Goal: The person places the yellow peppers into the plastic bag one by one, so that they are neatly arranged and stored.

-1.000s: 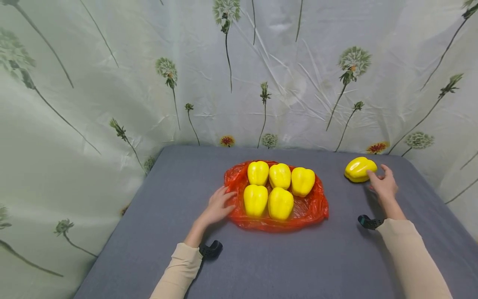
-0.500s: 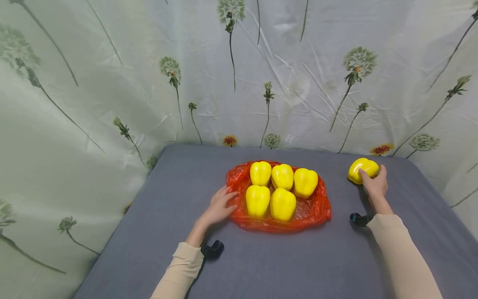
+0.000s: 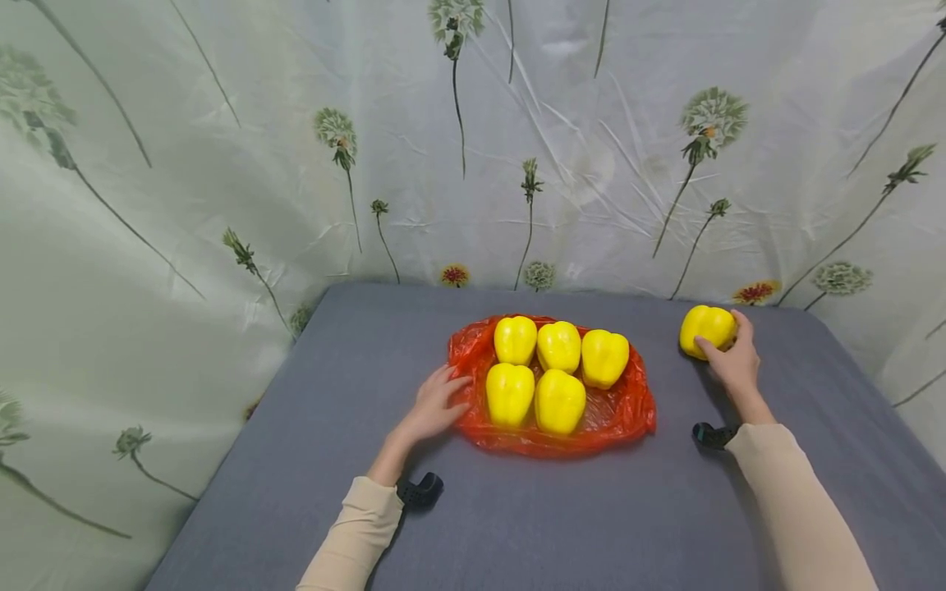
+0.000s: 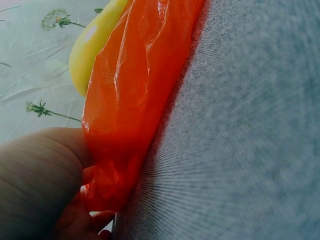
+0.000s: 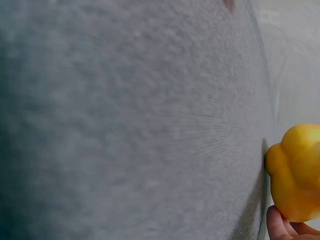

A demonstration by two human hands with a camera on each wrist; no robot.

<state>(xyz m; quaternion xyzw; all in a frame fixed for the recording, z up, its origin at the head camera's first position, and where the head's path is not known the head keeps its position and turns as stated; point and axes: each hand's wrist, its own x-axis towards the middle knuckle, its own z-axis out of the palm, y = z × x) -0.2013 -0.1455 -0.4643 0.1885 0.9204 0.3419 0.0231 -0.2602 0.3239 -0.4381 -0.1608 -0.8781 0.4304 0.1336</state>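
Observation:
Several yellow bell peppers (image 3: 560, 402) stand in two rows inside a crumpled red plastic bag (image 3: 624, 419), spread wide in the middle of the table. At the bag's left side, my left hand (image 3: 432, 406) holds its edge; the left wrist view has the red film (image 4: 135, 100) between thumb and fingers, with part of the fingers hidden. Off to the right, my right hand (image 3: 735, 361) grips one more yellow bell pepper (image 3: 705, 327), thumb in front and fingers round its right side. In the right wrist view this pepper (image 5: 300, 175) shows only partly, at the right edge.
Grey cloth covers the table (image 3: 562, 517). A pale curtain (image 3: 591, 123) with dandelion prints hangs behind and to the left. Each wrist wears a dark strap, the left strap (image 3: 420, 491) and the right strap (image 3: 713, 435).
The right hand has moved left and closed round the lone yellow bell pepper, which has turned more upright. The left hand and the bag stay where they were.

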